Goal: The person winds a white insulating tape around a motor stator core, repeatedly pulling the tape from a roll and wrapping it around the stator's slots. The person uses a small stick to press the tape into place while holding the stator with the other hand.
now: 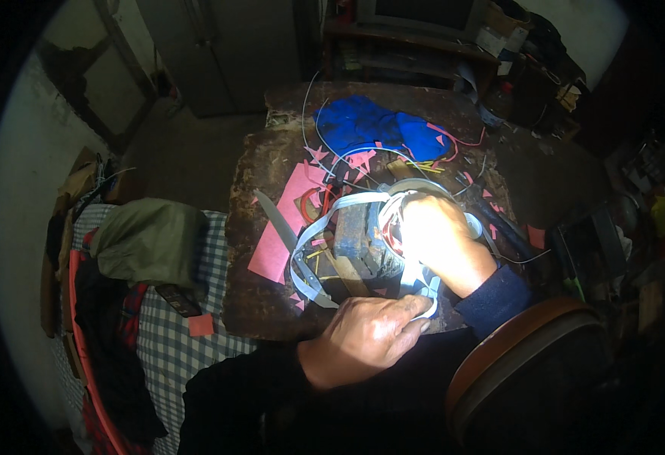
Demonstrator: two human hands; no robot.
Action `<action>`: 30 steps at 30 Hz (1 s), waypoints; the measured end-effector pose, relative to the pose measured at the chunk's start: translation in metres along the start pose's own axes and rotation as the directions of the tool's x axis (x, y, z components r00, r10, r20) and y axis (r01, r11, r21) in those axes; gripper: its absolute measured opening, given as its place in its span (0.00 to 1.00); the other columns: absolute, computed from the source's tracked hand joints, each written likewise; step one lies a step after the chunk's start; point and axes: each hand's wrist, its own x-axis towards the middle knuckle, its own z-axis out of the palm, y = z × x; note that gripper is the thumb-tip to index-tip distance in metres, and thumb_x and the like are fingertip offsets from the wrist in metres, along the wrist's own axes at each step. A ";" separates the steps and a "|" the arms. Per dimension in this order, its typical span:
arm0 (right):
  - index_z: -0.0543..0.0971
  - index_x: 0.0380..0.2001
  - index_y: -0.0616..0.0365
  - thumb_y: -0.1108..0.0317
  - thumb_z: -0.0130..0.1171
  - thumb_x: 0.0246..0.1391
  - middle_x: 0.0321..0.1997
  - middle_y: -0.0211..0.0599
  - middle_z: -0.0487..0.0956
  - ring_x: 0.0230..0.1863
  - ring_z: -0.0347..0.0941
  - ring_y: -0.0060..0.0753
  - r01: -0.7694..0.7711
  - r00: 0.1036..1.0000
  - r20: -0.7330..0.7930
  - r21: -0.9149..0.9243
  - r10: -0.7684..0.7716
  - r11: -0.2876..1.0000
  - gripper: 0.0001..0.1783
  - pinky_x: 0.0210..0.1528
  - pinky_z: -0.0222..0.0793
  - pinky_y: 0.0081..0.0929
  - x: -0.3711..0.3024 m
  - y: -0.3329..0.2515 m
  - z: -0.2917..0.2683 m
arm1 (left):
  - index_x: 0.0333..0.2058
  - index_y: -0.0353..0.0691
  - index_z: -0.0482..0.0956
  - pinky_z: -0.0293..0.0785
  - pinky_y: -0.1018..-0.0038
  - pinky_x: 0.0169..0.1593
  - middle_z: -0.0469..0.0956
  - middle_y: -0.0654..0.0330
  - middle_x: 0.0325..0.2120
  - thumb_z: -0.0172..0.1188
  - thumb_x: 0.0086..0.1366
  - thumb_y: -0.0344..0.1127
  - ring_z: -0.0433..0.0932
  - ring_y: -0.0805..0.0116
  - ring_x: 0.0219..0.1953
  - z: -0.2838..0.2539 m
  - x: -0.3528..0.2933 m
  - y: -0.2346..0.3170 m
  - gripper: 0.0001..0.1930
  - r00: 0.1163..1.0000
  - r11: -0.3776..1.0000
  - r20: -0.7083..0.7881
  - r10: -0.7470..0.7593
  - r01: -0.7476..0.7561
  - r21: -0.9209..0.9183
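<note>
A round metal-bodied part (pixel 356 241) with a coil of copper-coloured wire looks like a motor core and stands at the table's near middle. White cloth tape (pixel 363 199) loops out from it to the left and round to the front. Low in front of the part, my left hand (pixel 366 334) is closed, pinching the tape between thumb and fingers. My right hand (pixel 440 231) reaches over the part's right side, palm down; glare and the part hide its fingers. A long knife (pixel 275 216) lies left of the part, partly under the tape loop.
The worn wooden table (pixel 253 163) carries a pink sheet (pixel 275 254) with scattered pink scraps, a red-handled tool (pixel 306 206) and thin pale wires. A blue cloth (pixel 370 125) lies at the far side. To the left, a green bag (pixel 150 239) rests on a checked cloth (pixel 169 345).
</note>
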 end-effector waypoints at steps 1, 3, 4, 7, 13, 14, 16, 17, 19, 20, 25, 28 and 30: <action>0.91 0.33 0.56 0.64 0.63 0.56 0.34 0.50 0.89 0.37 0.90 0.51 0.074 0.997 -0.032 -0.004 -0.074 0.997 0.11 0.45 0.85 0.43 -0.002 0.003 -0.005 | 0.50 0.35 0.81 0.82 0.55 0.37 0.83 0.46 0.30 0.68 0.69 0.30 0.86 0.43 0.32 0.000 0.001 -0.001 0.13 1.000 1.000 -0.023 -0.001 0.001 0.004; 0.92 0.33 0.56 0.64 0.63 0.56 0.33 0.50 0.89 0.37 0.90 0.50 0.032 0.999 0.010 -0.023 -0.032 0.999 0.11 0.45 0.85 0.45 -0.005 0.004 -0.011 | 0.50 0.35 0.81 0.82 0.54 0.38 0.83 0.45 0.30 0.67 0.70 0.30 0.86 0.42 0.33 0.001 0.004 -0.006 0.13 0.999 1.000 -0.042 -0.008 0.008 -0.003; 0.92 0.33 0.56 0.65 0.64 0.55 0.33 0.50 0.89 0.37 0.90 0.50 0.022 0.999 0.035 -0.036 -0.021 0.999 0.11 0.45 0.85 0.45 -0.009 0.007 -0.016 | 0.51 0.35 0.81 0.82 0.53 0.38 0.83 0.45 0.29 0.67 0.70 0.30 0.86 0.41 0.33 0.001 0.005 -0.008 0.13 0.998 1.000 -0.059 -0.019 0.019 -0.004; 0.92 0.33 0.55 0.61 0.64 0.56 0.30 0.50 0.88 0.35 0.89 0.50 0.019 0.999 0.047 -0.017 -0.018 1.000 0.12 0.42 0.85 0.46 -0.009 0.003 -0.017 | 0.51 0.34 0.82 0.83 0.54 0.38 0.85 0.43 0.32 0.67 0.70 0.30 0.87 0.41 0.34 0.002 0.008 -0.014 0.13 0.996 1.000 -0.085 -0.013 0.012 -0.014; 0.89 0.30 0.60 0.65 0.64 0.59 0.29 0.52 0.86 0.32 0.86 0.57 -0.044 0.999 0.005 0.036 0.044 0.998 0.11 0.38 0.82 0.47 -0.020 0.013 -0.035 | 0.49 0.33 0.83 0.83 0.56 0.37 0.86 0.43 0.31 0.68 0.70 0.29 0.88 0.41 0.34 0.007 0.016 -0.028 0.11 0.992 1.000 -0.124 -0.019 0.019 -0.002; 0.89 0.30 0.60 0.65 0.64 0.60 0.30 0.52 0.86 0.32 0.86 0.58 -0.111 0.993 0.051 0.024 0.110 0.993 0.11 0.39 0.82 0.47 -0.024 0.017 -0.040 | 0.49 0.33 0.84 0.83 0.56 0.37 0.86 0.43 0.31 0.68 0.70 0.29 0.88 0.41 0.34 0.008 0.015 -0.030 0.11 0.991 1.000 -0.129 -0.021 0.021 0.002; 0.89 0.30 0.60 0.65 0.63 0.61 0.31 0.53 0.86 0.33 0.86 0.58 -0.039 0.999 -0.002 -0.018 0.039 0.999 0.11 0.40 0.82 0.49 -0.030 0.019 -0.042 | 0.48 0.34 0.84 0.83 0.56 0.37 0.86 0.43 0.31 0.68 0.70 0.30 0.88 0.41 0.34 0.008 0.014 -0.031 0.11 0.993 0.999 -0.111 -0.039 0.037 -0.018; 0.89 0.31 0.60 0.65 0.63 0.61 0.31 0.53 0.86 0.33 0.86 0.58 -0.008 0.999 -0.038 -0.008 0.007 1.000 0.11 0.40 0.82 0.48 -0.031 0.018 -0.041 | 0.48 0.34 0.84 0.83 0.56 0.37 0.86 0.42 0.31 0.68 0.70 0.30 0.88 0.41 0.34 0.008 0.014 -0.032 0.11 0.994 0.999 -0.101 -0.050 0.048 -0.026; 0.89 0.31 0.59 0.66 0.64 0.60 0.31 0.53 0.86 0.34 0.86 0.58 0.018 0.999 -0.048 0.010 -0.017 1.000 0.10 0.40 0.82 0.48 -0.031 0.017 -0.035 | 0.48 0.34 0.84 0.83 0.56 0.37 0.86 0.42 0.32 0.68 0.70 0.30 0.88 0.41 0.34 0.007 0.013 -0.032 0.10 0.993 0.999 -0.106 -0.043 0.043 -0.006; 0.89 0.32 0.59 0.66 0.64 0.59 0.31 0.53 0.87 0.34 0.86 0.58 0.012 1.000 -0.020 0.018 -0.011 1.000 0.10 0.40 0.82 0.48 -0.029 0.016 -0.031 | 0.48 0.34 0.84 0.83 0.56 0.37 0.86 0.42 0.32 0.68 0.70 0.30 0.88 0.41 0.35 0.007 0.013 -0.032 0.10 0.994 0.999 -0.103 -0.043 0.044 0.011; 0.90 0.32 0.56 0.65 0.64 0.57 0.33 0.50 0.88 0.36 0.87 0.56 -0.039 0.999 -0.014 0.034 0.039 0.999 0.09 0.41 0.83 0.47 -0.019 0.019 -0.012 | 0.47 0.32 0.84 0.83 0.55 0.37 0.86 0.41 0.32 0.67 0.71 0.31 0.87 0.40 0.35 0.004 0.012 -0.029 0.10 0.995 0.999 -0.094 -0.043 0.044 0.007; 0.91 0.31 0.56 0.63 0.64 0.57 0.34 0.50 0.89 0.37 0.89 0.54 0.003 0.996 -0.086 0.052 0.001 0.999 0.11 0.41 0.84 0.46 -0.013 0.014 -0.001 | 0.47 0.32 0.84 0.83 0.55 0.37 0.86 0.41 0.32 0.67 0.70 0.31 0.87 0.41 0.35 0.003 0.014 -0.029 0.10 0.996 0.999 -0.085 -0.041 0.044 0.029; 0.90 0.30 0.56 0.63 0.64 0.56 0.33 0.50 0.89 0.37 0.89 0.53 0.059 0.991 -0.127 0.057 -0.052 0.997 0.11 0.41 0.84 0.46 -0.007 0.009 0.001 | 0.47 0.32 0.84 0.83 0.55 0.37 0.85 0.41 0.31 0.67 0.70 0.30 0.87 0.41 0.34 0.003 0.015 -0.030 0.10 0.995 0.998 -0.094 -0.040 0.045 0.051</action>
